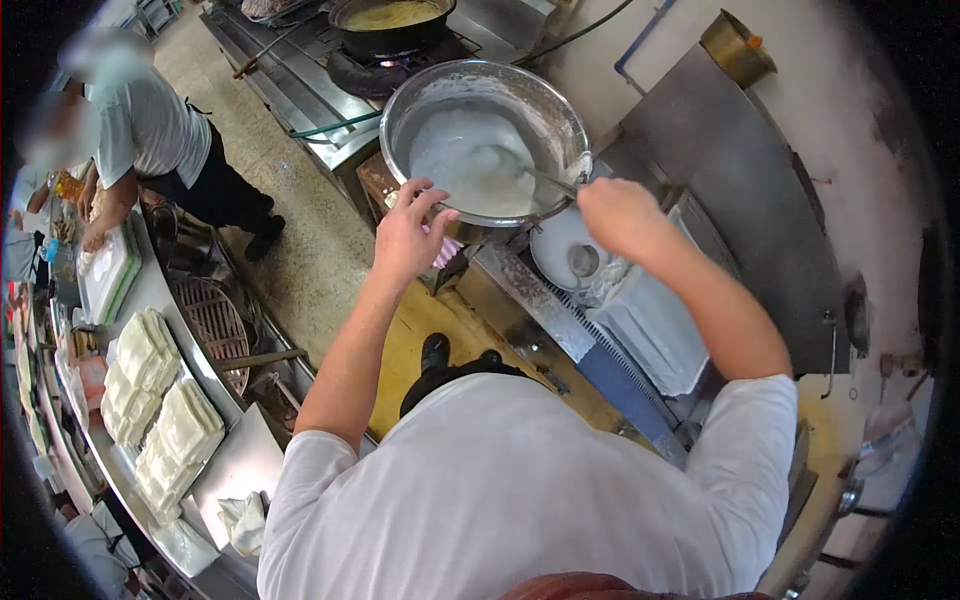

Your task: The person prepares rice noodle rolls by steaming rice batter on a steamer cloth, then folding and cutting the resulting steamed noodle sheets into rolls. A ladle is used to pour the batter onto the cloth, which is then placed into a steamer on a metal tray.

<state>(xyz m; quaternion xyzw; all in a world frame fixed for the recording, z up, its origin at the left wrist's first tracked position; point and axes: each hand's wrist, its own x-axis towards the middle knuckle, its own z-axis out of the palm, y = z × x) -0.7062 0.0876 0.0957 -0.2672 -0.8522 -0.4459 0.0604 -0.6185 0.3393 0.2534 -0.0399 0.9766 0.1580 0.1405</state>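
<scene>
A large steel bowl (395, 120) holds a milky white liquid (450, 150), with white residue smeared up its inner wall. At the near left of the bowl, my left hand (408, 235) grips the rim, some fingers over the edge. My right hand (622, 212) is closed around the handle of a metal ladle (545, 180) at the bowl's right side. The ladle's head dips into the liquid and is blurred there. Below the bowl, a pink striped cloth (447, 252) shows near my left hand.
Behind the bowl, a wok (390, 15) sits over a lit burner. A white container (655, 330) stands at the right, below my right forearm. On the left counter (240, 470) lie stacked pale packets (140, 375). A co-worker (165, 125) bends over that counter.
</scene>
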